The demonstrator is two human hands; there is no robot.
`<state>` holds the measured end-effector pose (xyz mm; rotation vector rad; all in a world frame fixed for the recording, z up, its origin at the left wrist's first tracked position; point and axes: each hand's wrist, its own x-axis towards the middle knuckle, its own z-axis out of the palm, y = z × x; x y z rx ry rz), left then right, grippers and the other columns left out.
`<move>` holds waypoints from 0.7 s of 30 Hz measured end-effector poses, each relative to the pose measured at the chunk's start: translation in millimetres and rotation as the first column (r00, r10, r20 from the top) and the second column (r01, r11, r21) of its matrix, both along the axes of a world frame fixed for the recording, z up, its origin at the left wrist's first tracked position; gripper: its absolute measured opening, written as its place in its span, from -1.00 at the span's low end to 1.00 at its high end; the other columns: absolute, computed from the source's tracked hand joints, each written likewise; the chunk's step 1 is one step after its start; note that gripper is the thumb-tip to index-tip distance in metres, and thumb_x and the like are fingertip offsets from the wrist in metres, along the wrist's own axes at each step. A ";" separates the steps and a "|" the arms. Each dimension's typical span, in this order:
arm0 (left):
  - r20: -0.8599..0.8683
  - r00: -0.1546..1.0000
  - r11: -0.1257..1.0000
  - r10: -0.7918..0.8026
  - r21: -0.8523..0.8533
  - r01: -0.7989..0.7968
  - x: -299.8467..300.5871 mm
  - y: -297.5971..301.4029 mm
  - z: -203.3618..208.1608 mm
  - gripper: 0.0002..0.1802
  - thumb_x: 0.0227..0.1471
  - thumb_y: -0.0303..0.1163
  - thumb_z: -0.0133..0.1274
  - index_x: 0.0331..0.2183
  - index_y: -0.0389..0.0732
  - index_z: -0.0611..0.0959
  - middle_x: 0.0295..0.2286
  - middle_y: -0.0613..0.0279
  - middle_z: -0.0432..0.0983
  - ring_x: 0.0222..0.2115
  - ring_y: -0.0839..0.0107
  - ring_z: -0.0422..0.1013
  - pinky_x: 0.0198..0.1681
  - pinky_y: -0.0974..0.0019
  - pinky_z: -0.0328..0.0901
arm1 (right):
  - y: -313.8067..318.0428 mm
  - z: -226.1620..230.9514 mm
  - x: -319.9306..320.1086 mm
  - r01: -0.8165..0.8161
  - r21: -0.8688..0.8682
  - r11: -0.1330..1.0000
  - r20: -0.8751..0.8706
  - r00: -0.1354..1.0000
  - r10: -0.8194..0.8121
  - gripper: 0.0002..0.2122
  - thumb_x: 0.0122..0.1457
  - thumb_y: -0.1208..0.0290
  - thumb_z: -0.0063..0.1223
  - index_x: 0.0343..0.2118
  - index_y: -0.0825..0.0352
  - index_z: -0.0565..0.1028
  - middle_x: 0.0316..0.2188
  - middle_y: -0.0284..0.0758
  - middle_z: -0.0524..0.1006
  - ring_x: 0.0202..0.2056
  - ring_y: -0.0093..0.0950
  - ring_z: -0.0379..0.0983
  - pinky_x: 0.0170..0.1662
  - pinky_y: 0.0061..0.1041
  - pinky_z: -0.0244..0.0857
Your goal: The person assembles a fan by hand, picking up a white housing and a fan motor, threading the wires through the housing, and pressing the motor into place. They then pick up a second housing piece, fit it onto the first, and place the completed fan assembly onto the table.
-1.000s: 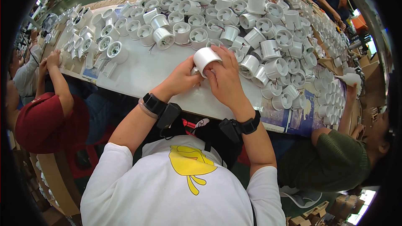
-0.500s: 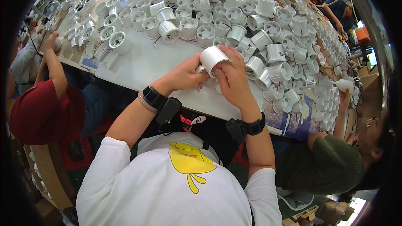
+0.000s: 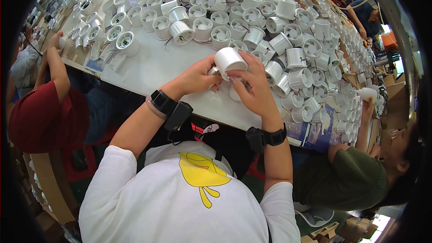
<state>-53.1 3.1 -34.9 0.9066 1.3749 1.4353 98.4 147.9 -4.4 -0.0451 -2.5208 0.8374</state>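
Over the table's near part I hold a white plastic fan housing (image 3: 230,59), a short, wide cylinder tilted with its open end toward me. My left hand (image 3: 201,77) is closed on its left side, around a narrow part that sticks out there. My right hand (image 3: 253,81) grips the right side, its fingers bent at the lower rim; the fingers hide the inside. Just below, another white round part (image 3: 234,93) shows partly behind my right hand.
A big heap of white fan housings (image 3: 265,22) covers the table's far and right side. Housings with stems and green boards (image 3: 126,41) lie at the left on the white tabletop (image 3: 148,67). One co-worker in red (image 3: 49,112) sits left, another in green (image 3: 355,175) right.
My right fingers have come out of the housing's opening and now lie bent at its lower rim. The housing has tipped slightly, while my left hand keeps its hold.
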 end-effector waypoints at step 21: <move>0.025 0.998 0.998 0.061 0.032 -0.062 0.6 -0.2 2.8 -0.44 0.04 -0.57 -0.01 0.11 -0.23 0.33 -0.18 0.23 0.44 -0.26 0.52 0.45 -0.27 0.44 0.42 | -9.4 8.3 -4.5 0.098 0.135 0.986 -0.094 0.992 -0.085 -0.84 -0.08 0.45 0.30 -0.39 0.22 0.59 0.10 -0.23 0.36 0.15 -0.18 0.20 0.19 -0.16 0.02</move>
